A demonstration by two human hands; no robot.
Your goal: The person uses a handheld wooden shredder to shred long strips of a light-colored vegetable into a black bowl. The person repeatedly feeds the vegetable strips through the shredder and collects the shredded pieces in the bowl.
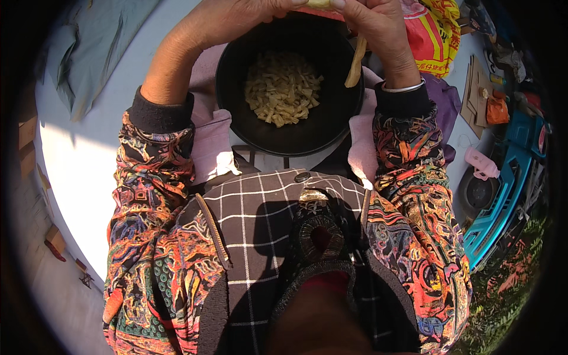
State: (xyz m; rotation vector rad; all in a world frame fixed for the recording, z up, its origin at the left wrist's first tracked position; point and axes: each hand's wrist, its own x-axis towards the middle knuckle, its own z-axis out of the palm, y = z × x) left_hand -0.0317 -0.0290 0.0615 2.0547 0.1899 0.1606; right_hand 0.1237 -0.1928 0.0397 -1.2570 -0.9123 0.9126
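Note:
At the top edge of the view, my left hand (248, 15) and my right hand (377, 33) pinch a pale yellowish piece of food (319, 4) between them. Part of that piece is cut off by the frame. A longer strip of similar food (356, 62) hangs down from my right hand over the bowl's right rim. Below both hands is a round black bowl (253, 133), with a heap of short cut pieces (284, 88) in its middle. I cannot tell exactly what food it is.
Pink cloth (211, 142) lies under the bowl. Behind my right wrist are a red and yellow printed bag (426, 40) and a purple bag (448, 97). Farther right are flattened cardboard (474, 97), a pink bottle (481, 163) and a turquoise plastic stool (510, 173). Grey-green sheeting (95, 49) lies left.

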